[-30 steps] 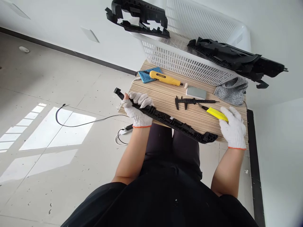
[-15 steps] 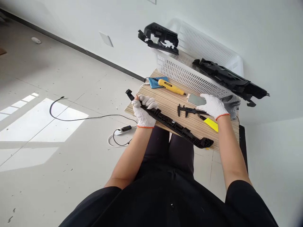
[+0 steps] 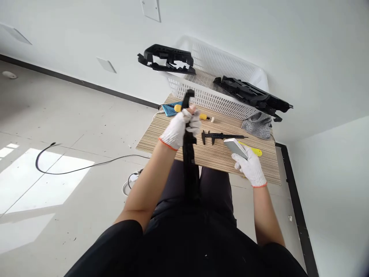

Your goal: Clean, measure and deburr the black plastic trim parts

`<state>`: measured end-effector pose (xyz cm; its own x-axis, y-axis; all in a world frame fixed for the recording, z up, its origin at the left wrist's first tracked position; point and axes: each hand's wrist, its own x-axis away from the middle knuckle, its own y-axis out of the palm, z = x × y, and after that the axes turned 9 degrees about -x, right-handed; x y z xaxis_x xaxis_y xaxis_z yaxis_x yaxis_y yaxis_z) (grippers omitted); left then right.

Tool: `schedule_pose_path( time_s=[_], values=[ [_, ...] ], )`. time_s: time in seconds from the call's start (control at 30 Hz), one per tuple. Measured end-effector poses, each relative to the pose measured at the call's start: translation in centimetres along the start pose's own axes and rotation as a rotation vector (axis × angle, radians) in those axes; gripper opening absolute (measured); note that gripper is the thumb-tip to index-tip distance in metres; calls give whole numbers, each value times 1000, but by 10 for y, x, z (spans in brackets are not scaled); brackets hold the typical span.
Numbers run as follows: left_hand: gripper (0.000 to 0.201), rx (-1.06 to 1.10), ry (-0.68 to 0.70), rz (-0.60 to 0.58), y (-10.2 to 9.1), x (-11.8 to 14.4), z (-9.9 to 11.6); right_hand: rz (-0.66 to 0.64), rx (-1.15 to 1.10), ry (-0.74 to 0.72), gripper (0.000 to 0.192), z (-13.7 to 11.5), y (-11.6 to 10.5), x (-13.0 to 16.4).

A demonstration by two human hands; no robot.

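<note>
Striped worktable [image 3: 173,134]: left hand [image 3: 180,129] clamps long, stiff, light black trim strip [image 3: 188,161] near its far end; right hand [image 3: 249,167] grips grey block [image 3: 235,147].

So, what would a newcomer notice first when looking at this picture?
The left hand holds a long black plastic part upright over the striped wooden table. The right hand grips a small grey block near a black caliper. Behind stands a white basket with more black parts.
</note>
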<state>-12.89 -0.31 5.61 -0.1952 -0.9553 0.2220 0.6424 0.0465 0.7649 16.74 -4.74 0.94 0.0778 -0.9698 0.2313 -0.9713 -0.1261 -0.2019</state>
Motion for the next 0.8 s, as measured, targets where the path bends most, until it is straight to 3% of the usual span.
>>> schedule_pose_path(
  time_s=[0.07, 0.13, 0.3, 0.4, 0.5, 0.67, 0.7, 0.8],
  values=[
    [40, -70, -36, -28, 16, -14, -21, 14, -212, -1, 62, 7, 13, 6],
    [39, -106, 18, -52, 23, -24, -45, 50, -400, -81, 60, 10, 25, 7],
    [45, -367, 204, -52, 17, -26, -91, 164, -615, -237, 56, 18, 31, -3],
    [51, -527, 281, -9, 10, -17, -107, 253, -581, -287, 49, 16, 24, -11],
    [57, -640, 228, -21, 6, -6, -121, 311, -472, -296, 59, 1, 21, -19],
    [43, -797, 165, -26, 5, 8, -138, 74, -352, -480, 64, -32, 36, -44],
    [41, -824, 178, -12, 5, 9, -139, 91, -332, -522, 62, -36, 41, -51],
    [40, -839, 193, -7, 6, 10, -138, 313, -257, -615, 58, -41, 52, -68]
  ],
)
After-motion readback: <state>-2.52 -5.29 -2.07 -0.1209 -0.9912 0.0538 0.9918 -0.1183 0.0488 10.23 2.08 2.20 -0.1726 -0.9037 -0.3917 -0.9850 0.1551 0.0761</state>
